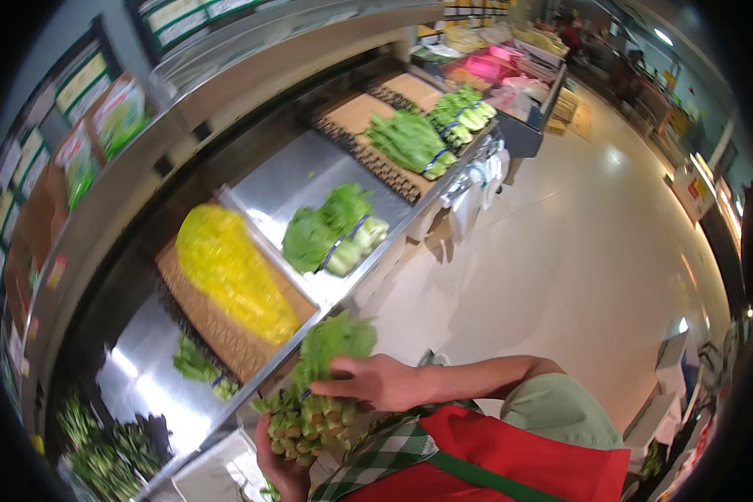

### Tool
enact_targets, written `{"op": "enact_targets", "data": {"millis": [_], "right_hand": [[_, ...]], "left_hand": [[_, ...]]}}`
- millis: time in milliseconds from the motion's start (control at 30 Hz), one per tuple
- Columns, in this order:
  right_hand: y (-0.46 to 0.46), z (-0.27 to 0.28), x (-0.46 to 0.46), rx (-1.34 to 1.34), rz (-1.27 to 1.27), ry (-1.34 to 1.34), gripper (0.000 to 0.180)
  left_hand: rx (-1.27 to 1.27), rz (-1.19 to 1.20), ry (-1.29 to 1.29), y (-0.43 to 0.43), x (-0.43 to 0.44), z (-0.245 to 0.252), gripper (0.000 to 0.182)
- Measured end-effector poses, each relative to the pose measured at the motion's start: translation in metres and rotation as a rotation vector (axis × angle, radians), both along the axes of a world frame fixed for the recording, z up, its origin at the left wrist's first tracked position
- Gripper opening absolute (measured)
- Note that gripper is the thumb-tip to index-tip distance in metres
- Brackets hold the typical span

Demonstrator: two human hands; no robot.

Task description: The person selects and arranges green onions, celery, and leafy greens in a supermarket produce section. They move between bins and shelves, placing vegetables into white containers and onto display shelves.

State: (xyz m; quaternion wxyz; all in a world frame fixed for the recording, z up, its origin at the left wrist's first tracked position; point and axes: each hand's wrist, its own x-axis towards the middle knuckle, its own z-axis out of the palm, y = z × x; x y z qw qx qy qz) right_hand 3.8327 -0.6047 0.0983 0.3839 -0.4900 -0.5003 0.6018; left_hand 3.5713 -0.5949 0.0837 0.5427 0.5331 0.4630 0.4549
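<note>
Between my hands is a bundle of leafy greens [336, 342], its cut stems facing me and a dark blue band around it. My left hand [282, 461] holds the stem end from the side, its thumb up against the stalks. Across the leaves and upper stems lies my right hand [386, 383], gripping the bundle with thumb and fingers; some fingers are hidden. The greens are just in front of the metal edge of a display shelf [276, 361]. Beyond that edge lies a large yellow plastic bag [235, 270] on a brown mat.
Banded lettuce [336, 232] lies in a metal section of the shelf. More banded greens [408, 141] lie farther along. A small bunch [204, 370] and dark greens [110, 439] are at the near left. Plastic bags [477, 176] hang off the front edge. A white box [219, 470] stands below.
</note>
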Motion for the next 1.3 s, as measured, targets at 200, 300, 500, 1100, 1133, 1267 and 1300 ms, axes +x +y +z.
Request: {"op": "enact_targets", "data": {"millis": [200, 300, 500, 1100, 1133, 1267, 1300], "right_hand": [[-0.081, -0.007, 0.195, 0.382, -0.269, -0.787, 0.066], [-0.095, -0.002, 0.283, 0.255, -0.408, -0.82, 0.069], [-0.029, 0.031, 0.44, 0.35, -0.484, -0.841, 0.072], [0.226, -0.147, 0.649, 0.573, -0.505, -0.889, 0.071], [0.232, -0.153, 0.649, 0.574, -0.545, -0.972, 0.08], [0.259, -0.162, 0.654, 0.344, -0.574, -1.092, 0.103], [0.265, -0.161, 0.658, 0.34, -0.562, -1.05, 0.104]], "left_hand": [[0.309, -0.537, 0.543, 0.045, 0.21, -0.005, 0.082], [0.323, -0.771, 0.414, 0.067, 0.32, -0.01, 0.084], [0.401, -0.815, 0.167, 0.136, 0.481, 0.013, 0.087], [0.659, -0.863, 0.798, 0.304, 0.673, -0.158, 0.055], [0.656, -0.725, 0.707, 0.299, 0.675, -0.157, 0.056], [0.296, -0.321, 0.685, 0.278, 0.699, -0.156, 0.073], [0.325, -0.27, 0.729, 0.271, 0.707, -0.157, 0.076]]}}
